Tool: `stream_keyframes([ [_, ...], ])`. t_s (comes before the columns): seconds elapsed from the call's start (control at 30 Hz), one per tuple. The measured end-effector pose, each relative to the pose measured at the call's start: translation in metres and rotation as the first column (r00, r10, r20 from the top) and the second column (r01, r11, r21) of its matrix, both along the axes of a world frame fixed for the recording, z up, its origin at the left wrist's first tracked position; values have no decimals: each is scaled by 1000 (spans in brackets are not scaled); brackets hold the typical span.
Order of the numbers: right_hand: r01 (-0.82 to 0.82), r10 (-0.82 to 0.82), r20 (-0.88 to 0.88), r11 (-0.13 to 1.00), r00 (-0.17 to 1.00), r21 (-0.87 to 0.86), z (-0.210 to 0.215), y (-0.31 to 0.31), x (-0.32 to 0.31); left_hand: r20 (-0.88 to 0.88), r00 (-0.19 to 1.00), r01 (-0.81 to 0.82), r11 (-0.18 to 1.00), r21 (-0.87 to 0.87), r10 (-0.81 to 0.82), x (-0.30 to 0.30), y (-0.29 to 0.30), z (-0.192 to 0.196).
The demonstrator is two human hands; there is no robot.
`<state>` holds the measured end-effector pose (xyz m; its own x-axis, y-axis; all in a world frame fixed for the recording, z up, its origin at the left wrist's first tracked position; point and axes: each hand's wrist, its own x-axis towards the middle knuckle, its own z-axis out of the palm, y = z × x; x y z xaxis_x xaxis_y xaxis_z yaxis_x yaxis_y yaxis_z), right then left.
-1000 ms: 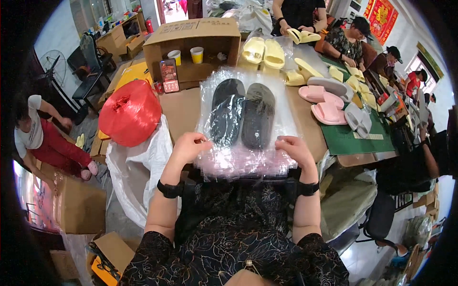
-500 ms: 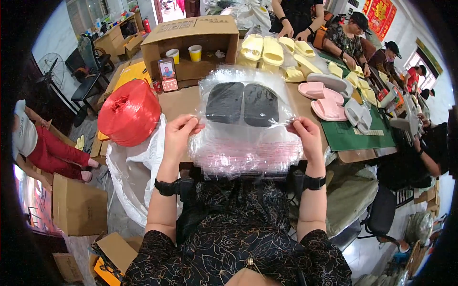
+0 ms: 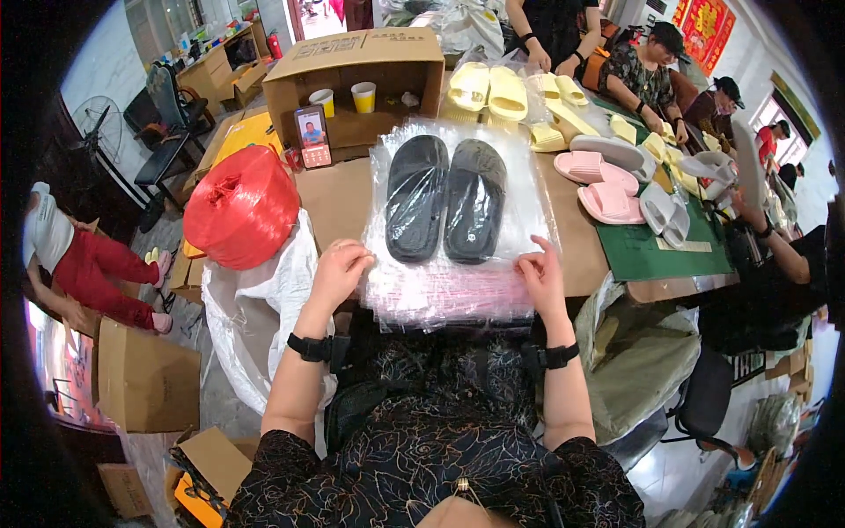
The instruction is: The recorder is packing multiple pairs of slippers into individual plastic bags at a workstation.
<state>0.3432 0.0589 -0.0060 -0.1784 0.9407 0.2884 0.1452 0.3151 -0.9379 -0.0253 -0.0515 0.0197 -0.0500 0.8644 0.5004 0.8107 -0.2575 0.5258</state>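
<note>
The pair of black slippers lies side by side in the middle of the near table edge, heels toward us, and film gleaming over them suggests they are inside a clear bag. Half a second ago we saw them foreshortened, with the bag's edges held up by both hands; now they show at full length and the hands have come lower. We judge from this that the pair has settled flat in its bag. Beneath it, on the near side, sits a stack of clear bags with a pink band.

Our left hand is at the stack's near left edge, fingertips drawn toward the thumb; we cannot tell whether film is caught between them. Our right hand is at the near right edge, forefinger extended and the other fingers curled; its grip we cannot tell either.

Further left is a red roll of twine above a white sack. On the far side stand an open cardboard box and a phone. To the right, pink slippers and grey slippers rest on a green mat.
</note>
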Motion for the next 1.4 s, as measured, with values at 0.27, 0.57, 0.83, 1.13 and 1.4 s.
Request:
stream_keyframes([
  [0.27,-57,3,406,991,914,121,35,-9,1,228,965,-122,992,-34,127,16,19,42],
  [0.57,149,-154,223,988,963,36,20,29,-15,-19,920,-376,867,-326,392,34,70,59],
  [0.83,139,-84,261,970,962,-198,31,26,-35,233,942,-73,826,-560,241,28,74,41],
  [1.13,-126,116,-47,910,992,-396,44,23,-41,482,860,173,793,-585,167,28,75,45],
  [1.4,-315,158,-408,882,899,-351,45,19,-53,969,243,371,919,-138,47,36,67,52],
])
